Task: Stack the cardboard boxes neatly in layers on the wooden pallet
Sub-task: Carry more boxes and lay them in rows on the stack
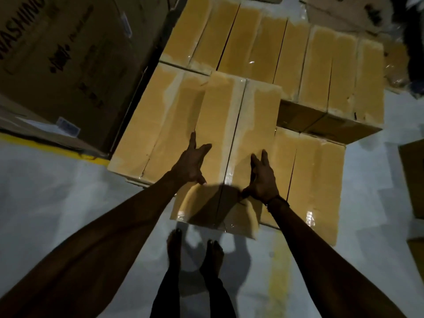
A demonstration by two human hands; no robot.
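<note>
A taped cardboard box (229, 125) lies in front of me on the stack, its near end overhanging toward my feet. My left hand (191, 165) rests flat on its top left half, fingers straight. On the right half lies my right hand (261, 177), also with straight fingers. Beside it sit a box on the left (151, 125) and a lower box on the right (312, 184). A higher row of boxes (298, 67) stands behind. The wooden pallet is hidden under the boxes.
A large dark printed carton (68, 60) stands at the left, past a yellow floor line (52, 145). More cardboard (413, 180) lies at the right edge. My bare feet (195, 251) stand on the pale floor just before the stack.
</note>
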